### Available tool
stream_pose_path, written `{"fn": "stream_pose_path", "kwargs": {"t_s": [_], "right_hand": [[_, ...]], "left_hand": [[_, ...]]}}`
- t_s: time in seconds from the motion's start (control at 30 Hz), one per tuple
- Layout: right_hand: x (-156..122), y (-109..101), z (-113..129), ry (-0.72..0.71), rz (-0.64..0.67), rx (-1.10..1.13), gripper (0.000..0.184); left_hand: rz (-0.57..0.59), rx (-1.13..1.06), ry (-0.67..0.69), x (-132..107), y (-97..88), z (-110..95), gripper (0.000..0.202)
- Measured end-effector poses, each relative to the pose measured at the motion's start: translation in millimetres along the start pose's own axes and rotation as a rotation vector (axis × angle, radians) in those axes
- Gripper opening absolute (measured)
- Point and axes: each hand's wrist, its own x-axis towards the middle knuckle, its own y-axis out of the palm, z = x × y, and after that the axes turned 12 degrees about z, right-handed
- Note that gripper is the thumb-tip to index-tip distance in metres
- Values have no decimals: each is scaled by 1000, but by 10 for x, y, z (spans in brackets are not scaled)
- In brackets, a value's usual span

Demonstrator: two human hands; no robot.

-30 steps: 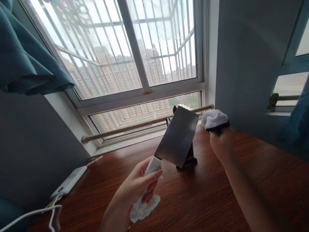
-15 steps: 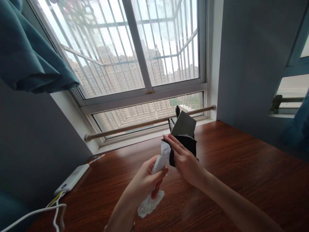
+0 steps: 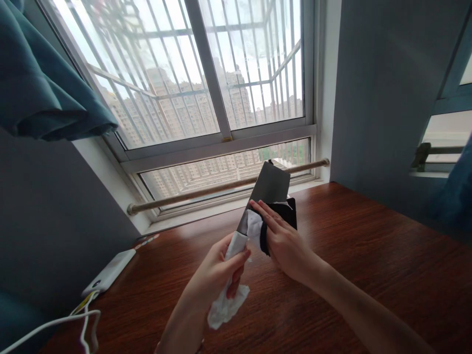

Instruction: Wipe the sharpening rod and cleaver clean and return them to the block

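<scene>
A broad, flat grey blade, like that of a cleaver (image 3: 271, 184), slants up and away over the table. My left hand (image 3: 223, 273) is closed around its handle end, which is wrapped in white tissue (image 3: 227, 309); a crumpled end hangs below my fingers. My right hand (image 3: 285, 241) presses a black cloth (image 3: 283, 212) and a white wad (image 3: 254, 225) to the blade's lower part, fingers held together and pointing up to the left. The wad sticks out on the left of the cloth. My right thumb is hidden.
Both hands are above a brown wooden table (image 3: 350, 255). A white power bank (image 3: 110, 270) with white cables (image 3: 86, 314) lies at its left edge. Beyond the far edge are a horizontal rail (image 3: 206, 191) and a barred window. A blue curtain (image 3: 47, 93) hangs upper left.
The right hand and black cloth have slid down a little toward the left hand, baring more of the blade. The blade has tilted left and now covers most of the dark object behind it.
</scene>
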Motion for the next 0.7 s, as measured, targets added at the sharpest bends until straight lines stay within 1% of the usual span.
{"fn": "stream_pose_path", "kwargs": {"t_s": [0.07, 0.17, 0.3, 0.4, 0.5, 0.57, 0.63, 0.7], "right_hand": [[2, -20, -3, -31, 9, 21, 50], [-9, -64, -161, -5, -11, 51, 51], [-42, -99, -509, 84, -92, 128, 56], [-81, -103, -795, 146, -162, 185, 54], [-148, -102, -1088, 217, -243, 186, 53], [-220, -113, -1281, 313, -294, 182, 48], [-313, -146, -1463, 523, -347, 201, 36], [-421, -211, -1619, 751, -467, 259, 19]], "left_hand": [[-2, -26, -5, -15, -12, -13, 28], [0, -42, -7, -32, -12, -20, 29], [50, -57, -24, -40, -9, -23, 30], [86, -56, -45, -35, -6, -28, 29], [109, -70, -63, -24, -7, -25, 28], [132, -111, -74, -22, -18, -19, 26], [181, -171, -90, -32, -36, -18, 23], [235, -221, -109, -58, -51, -23, 22]]}}
